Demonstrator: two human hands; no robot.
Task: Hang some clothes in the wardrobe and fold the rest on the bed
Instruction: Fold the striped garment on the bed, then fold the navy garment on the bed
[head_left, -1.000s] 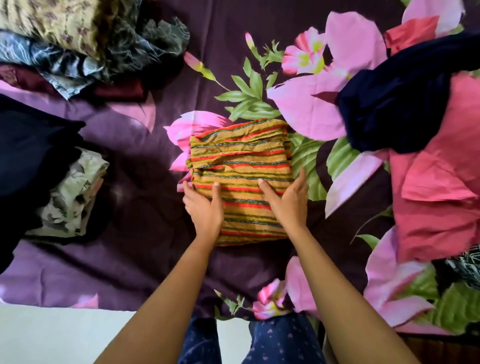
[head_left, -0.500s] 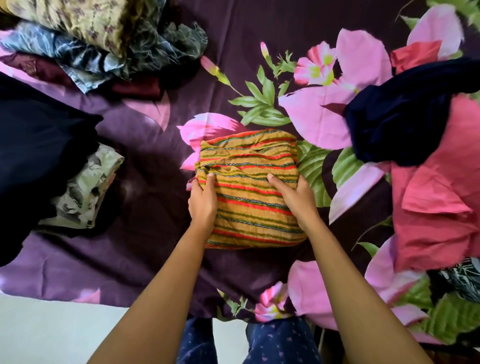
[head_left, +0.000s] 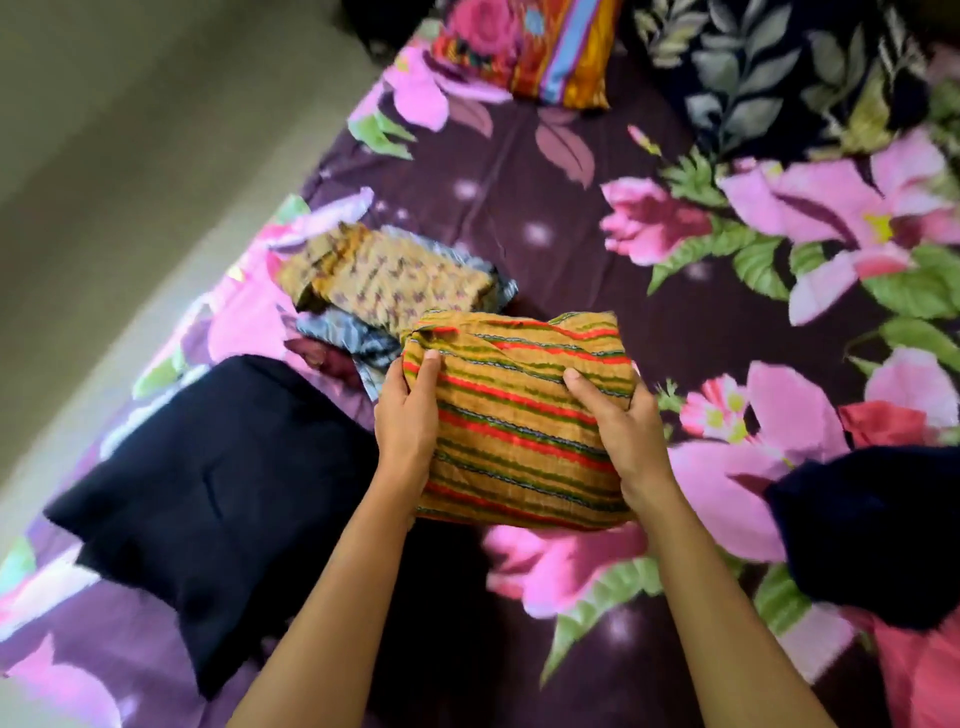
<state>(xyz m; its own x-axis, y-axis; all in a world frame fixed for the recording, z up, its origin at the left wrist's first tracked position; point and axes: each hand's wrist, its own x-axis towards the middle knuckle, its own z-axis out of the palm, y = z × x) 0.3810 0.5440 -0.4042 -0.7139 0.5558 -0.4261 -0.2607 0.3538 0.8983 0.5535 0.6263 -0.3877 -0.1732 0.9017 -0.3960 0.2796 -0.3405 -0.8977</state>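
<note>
The striped garment (head_left: 519, 431), which lay pressed flat on the bed half a second ago, now appears raised off the bedsheet (head_left: 519, 208) and shifted left. The left hand (head_left: 408, 421) grips its left edge, thumb on top. The right hand (head_left: 623, 431) grips the right edge the same way. Step in hand: moving a finished fold. The stack of folded clothes (head_left: 384, 280) lies just beyond it, near a folded dark garment (head_left: 208, 483). The next move probably calls for lowering the bundle squarely onto the stack and releasing both hands together so the fold holds. A loose navy garment (head_left: 872, 530) lies at the right.
</note>
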